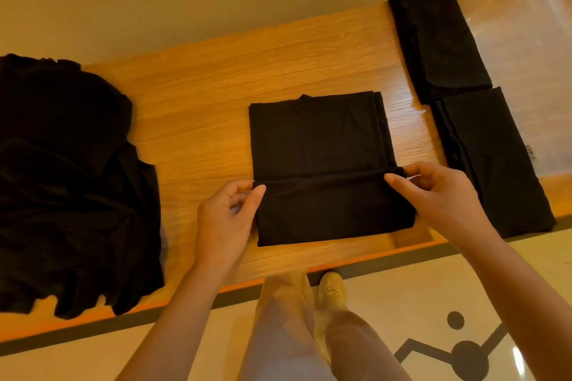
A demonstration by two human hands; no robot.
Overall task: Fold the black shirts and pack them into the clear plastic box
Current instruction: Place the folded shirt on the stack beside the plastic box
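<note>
A partly folded black shirt (325, 148) lies flat in the middle of the wooden table (216, 96). Its near end is doubled over into a raised fold. My left hand (229, 213) pinches the left end of that fold. My right hand (433, 191) pinches the right end. Two folded black shirts, one far (436, 40) and one near (492, 161), lie at the right inside the clear plastic box (526, 24), whose walls show only as faint reflections. A heap of unfolded black shirts (68, 182) covers the table's left end.
The table's near edge (309, 270) has an orange trim. Below it I see my legs and a light shoe (331, 287) on a pale floor with a black pattern (464, 352). Bare wood lies between the heap and the middle shirt.
</note>
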